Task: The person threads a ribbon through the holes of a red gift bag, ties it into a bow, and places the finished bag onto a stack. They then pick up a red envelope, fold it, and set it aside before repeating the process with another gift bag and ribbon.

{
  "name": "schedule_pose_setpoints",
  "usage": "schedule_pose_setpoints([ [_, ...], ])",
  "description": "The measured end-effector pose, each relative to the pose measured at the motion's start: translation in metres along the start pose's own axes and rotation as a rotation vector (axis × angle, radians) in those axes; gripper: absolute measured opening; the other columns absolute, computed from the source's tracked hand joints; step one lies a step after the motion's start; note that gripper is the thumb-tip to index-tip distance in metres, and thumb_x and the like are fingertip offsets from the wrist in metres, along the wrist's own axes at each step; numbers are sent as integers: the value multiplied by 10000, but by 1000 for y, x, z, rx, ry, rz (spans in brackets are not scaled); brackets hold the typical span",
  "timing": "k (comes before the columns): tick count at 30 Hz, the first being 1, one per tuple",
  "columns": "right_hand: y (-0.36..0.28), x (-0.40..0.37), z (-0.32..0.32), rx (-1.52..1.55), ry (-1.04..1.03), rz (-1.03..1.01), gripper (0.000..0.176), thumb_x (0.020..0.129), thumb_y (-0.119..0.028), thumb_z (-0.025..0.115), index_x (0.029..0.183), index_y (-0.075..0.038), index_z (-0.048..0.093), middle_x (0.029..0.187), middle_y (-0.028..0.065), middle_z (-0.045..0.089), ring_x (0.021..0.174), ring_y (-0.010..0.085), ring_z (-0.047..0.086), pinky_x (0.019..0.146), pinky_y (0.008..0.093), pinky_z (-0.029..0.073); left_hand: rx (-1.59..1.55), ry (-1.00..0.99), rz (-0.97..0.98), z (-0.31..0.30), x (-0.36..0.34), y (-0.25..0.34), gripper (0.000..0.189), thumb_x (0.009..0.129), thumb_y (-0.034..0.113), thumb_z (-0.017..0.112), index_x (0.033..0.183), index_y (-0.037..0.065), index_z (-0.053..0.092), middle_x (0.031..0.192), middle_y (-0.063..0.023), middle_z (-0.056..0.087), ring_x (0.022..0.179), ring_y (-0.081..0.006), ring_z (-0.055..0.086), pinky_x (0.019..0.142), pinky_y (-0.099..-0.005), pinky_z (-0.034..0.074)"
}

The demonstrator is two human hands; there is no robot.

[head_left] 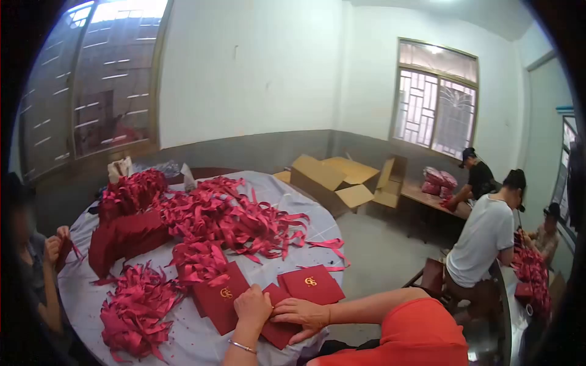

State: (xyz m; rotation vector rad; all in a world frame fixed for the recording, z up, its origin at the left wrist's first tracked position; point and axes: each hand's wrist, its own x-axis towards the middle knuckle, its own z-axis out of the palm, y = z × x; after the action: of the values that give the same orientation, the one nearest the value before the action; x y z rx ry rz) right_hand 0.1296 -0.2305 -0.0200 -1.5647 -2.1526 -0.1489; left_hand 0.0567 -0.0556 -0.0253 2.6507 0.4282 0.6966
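My left hand, with a bracelet at the wrist, is closed at the upper left edge of a dark red bag; what its fingers pinch is too small to make out. My right hand lies on the same bag with its fingers spread. Left of my hands is a red bag with a gold logo, on others like it. Another red bag with a gold logo lies beyond my right hand. Pink-red ribbons bunch up just past the left bags.
A round table with a pale cloth carries ribbon heaps and stacked red bags. A person sits at the left. Open cardboard boxes stand behind. Several people work at tables on the right.
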Motion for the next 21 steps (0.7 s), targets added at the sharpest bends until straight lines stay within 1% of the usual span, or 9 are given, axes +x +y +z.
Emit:
schedule_pose_setpoints([
  [4, 4, -1, 7, -1, -14, -11, 717, 750, -459, 719, 1258, -17, 472, 1245, 206, 491, 1192, 393, 446, 1022, 495, 369, 4, -17, -21, -6, -2, 4, 275, 810, 281, 681, 891, 31, 598, 846, -174, 673, 792, -356, 670, 692, -457, 535],
  [5, 4, -1, 9, -15, 4, 11, 717, 750, -459, 719, 1258, -17, 472, 1245, 206, 491, 1192, 393, 446, 1022, 495, 369, -3, 4, -13, -5, -3, 2, 272, 809, 278, 683, 891, 33, 599, 854, -175, 673, 798, -356, 669, 695, -454, 535],
  [7, 5, -1, 10, -22, 4, -22, 736, 762, -474, 714, 1282, -20, 457, 1271, 204, 466, 1192, 400, 444, 1029, 496, 363, -29, 3, -2, -5, -2, 2, 255, 811, 266, 682, 885, 36, 600, 865, -180, 671, 809, -358, 667, 700, -453, 532],
  [8, 5, -4, 14, -56, 17, -4, 759, 745, -486, 721, 1283, -20, 456, 1272, 208, 461, 1194, 404, 444, 1034, 495, 363, -23, 2, -15, -4, -1, 1, 251, 811, 262, 681, 885, 36, 599, 858, -179, 670, 806, -358, 665, 700, -457, 530],
  [10, 5, -4, 14, -59, 21, -1, 758, 744, -486, 721, 1281, -20, 459, 1274, 208, 461, 1196, 404, 444, 1035, 495, 363, -37, 12, -14, -2, -2, -1, 239, 810, 247, 679, 885, 36, 594, 844, -173, 663, 799, -358, 660, 697, -465, 524],
  [12, 2, -4, 13, -58, 41, -21, 762, 732, -483, 714, 1271, -14, 449, 1265, 218, 470, 1189, 415, 439, 1030, 503, 357, -3, 14, -19, 1, -2, 0, 238, 806, 241, 682, 887, 38, 588, 855, -175, 658, 805, -358, 656, 702, -464, 521],
  [14, 2, -5, 13, -44, 36, -7, 753, 742, -482, 722, 1275, -17, 464, 1276, 207, 471, 1198, 404, 445, 1035, 497, 364, -20, -7, -16, 2, -2, -1, 239, 805, 239, 683, 887, 37, 584, 875, -178, 655, 822, -358, 653, 712, -461, 520],
  [18, 3, -5, 14, -29, 30, -1, 748, 738, -479, 726, 1265, -13, 470, 1270, 208, 477, 1192, 408, 448, 1032, 501, 364, -7, 28, -23, 5, -1, -2, 248, 804, 245, 685, 894, 38, 583, 878, -174, 655, 831, -358, 650, 719, -461, 517],
  [21, 4, -6, 13, -19, 25, 8, 749, 735, -473, 731, 1263, -9, 471, 1269, 210, 476, 1194, 410, 445, 1033, 500, 363, -42, 10, -21, 1, -2, 1, 252, 807, 231, 676, 908, 18, 585, 880, -195, 655, 822, -386, 641, 723, -482, 498],
])
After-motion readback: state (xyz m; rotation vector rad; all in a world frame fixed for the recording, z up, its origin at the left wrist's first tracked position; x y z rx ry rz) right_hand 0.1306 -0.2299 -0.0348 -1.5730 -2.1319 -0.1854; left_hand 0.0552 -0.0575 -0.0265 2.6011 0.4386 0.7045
